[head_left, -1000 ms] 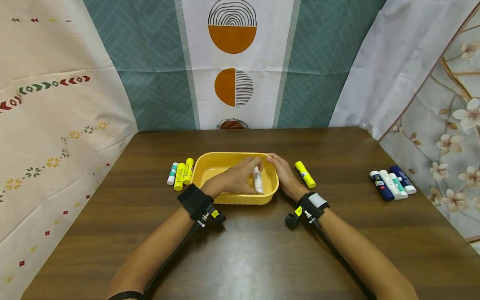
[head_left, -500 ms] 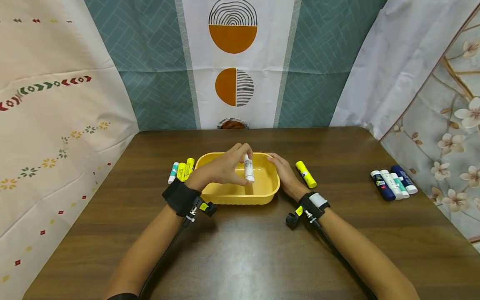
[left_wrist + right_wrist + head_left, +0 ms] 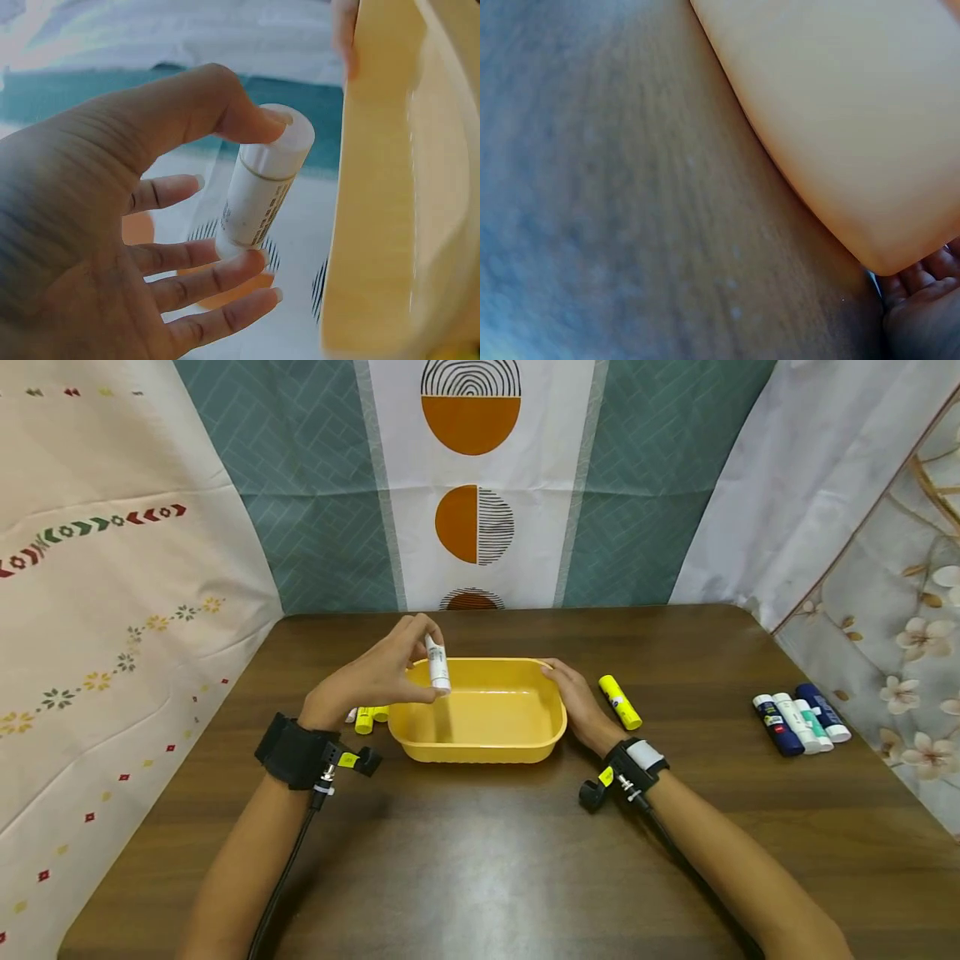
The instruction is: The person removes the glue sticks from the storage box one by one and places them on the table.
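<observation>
My left hand [image 3: 378, 675] pinches a white glue stick [image 3: 438, 665] between thumb and fingers, above the left end of a yellow plastic tub [image 3: 477, 752]. In the left wrist view the thumb presses one end of the glue stick [image 3: 259, 187] and fingertips support the other. The tub's inside shows bare in the head view. At its right end, my right hand [image 3: 582, 706] holds the rim, fingertips over the edge. The right wrist view shows the tub's wall [image 3: 855, 127] and part of the right hand [image 3: 926, 300] with bent fingers beside its corner.
Left of the tub lie yellow glue sticks [image 3: 364, 721], partly hidden by my left hand. A single yellow glue stick [image 3: 620, 702] lies right of my right hand. Farther right, several navy, white and green glue sticks [image 3: 797, 722] lie side by side on the wooden table [image 3: 480, 860].
My left hand has lifted the white glue stick out of the tub and carried it leftward to the tub's left end. The right hand stays at the rim.
</observation>
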Demonstrator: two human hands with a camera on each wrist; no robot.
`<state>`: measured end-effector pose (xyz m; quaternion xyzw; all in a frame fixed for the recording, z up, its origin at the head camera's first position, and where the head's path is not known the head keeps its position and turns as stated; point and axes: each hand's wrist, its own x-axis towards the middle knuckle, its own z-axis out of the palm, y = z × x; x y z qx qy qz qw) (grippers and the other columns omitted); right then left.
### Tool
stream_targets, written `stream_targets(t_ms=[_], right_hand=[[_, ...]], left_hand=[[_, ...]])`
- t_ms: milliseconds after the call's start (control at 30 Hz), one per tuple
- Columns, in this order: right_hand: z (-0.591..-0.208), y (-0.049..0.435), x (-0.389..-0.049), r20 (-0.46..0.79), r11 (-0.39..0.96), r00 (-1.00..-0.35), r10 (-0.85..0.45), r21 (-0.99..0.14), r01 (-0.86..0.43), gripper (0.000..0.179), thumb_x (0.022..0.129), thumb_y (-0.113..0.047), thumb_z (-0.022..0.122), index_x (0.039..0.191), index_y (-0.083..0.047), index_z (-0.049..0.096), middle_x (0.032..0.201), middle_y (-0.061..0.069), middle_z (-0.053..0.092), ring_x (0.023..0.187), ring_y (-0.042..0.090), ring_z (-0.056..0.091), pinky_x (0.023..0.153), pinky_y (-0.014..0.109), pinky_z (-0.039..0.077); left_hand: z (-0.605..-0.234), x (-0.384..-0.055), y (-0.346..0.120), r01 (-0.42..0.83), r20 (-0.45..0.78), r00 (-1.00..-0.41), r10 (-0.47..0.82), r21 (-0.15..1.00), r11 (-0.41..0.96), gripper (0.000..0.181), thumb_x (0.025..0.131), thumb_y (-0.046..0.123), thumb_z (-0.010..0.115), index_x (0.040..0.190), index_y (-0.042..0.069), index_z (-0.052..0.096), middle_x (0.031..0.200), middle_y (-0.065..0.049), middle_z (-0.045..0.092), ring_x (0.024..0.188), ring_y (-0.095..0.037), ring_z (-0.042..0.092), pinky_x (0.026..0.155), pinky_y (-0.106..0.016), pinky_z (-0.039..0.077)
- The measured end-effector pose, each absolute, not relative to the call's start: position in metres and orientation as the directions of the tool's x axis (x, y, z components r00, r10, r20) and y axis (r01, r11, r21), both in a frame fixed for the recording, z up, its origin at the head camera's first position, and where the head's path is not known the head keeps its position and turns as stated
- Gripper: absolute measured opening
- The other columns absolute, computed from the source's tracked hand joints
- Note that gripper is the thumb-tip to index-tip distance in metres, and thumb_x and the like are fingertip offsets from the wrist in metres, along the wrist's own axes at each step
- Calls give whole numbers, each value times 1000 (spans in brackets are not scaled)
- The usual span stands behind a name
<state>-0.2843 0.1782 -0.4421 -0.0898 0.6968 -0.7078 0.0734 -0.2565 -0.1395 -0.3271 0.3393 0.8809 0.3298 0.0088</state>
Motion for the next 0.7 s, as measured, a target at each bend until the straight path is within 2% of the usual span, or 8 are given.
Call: stream_targets(t_ms=[200,367,567,700], right_hand=[[-441,178,-283,18,11,-974,-227,-1000,-21,43,110,-27,38,145,-3,49,142,18,51,118,25,55,96,30,50],[-441,180,-282,22,-5,-973,-229,-1000,-22,42,110,-26,38,144,-2,49,140,17,52,114,21,57,91,26,52],[-441,179,-282,34,-30,-972,-234,-999,-27,42,110,-25,38,143,-1,49,137,16,53,110,18,59,89,25,52],[-441,180,-282,32,-32,-971,-239,-999,-25,41,110,-25,38,143,-2,50,138,15,52,111,18,58,90,25,52]], left_hand=[[-331,-259,-182,521,171,-830,531,579,628,66,80,18,85,127,6,40,126,-18,39,113,-36,45,89,-49,49],[-344,-265,-216,441,106,-876,470,568,695,66,82,17,84,127,4,38,127,-22,37,116,-42,45,86,-50,48],[-347,-266,-255,381,104,-912,397,570,728,67,83,12,83,128,-2,35,127,-29,34,114,-47,46,89,-55,45],[-345,-266,-266,340,59,-924,378,582,739,68,83,11,82,129,-3,34,128,-30,32,115,-48,45,89,-53,44]])
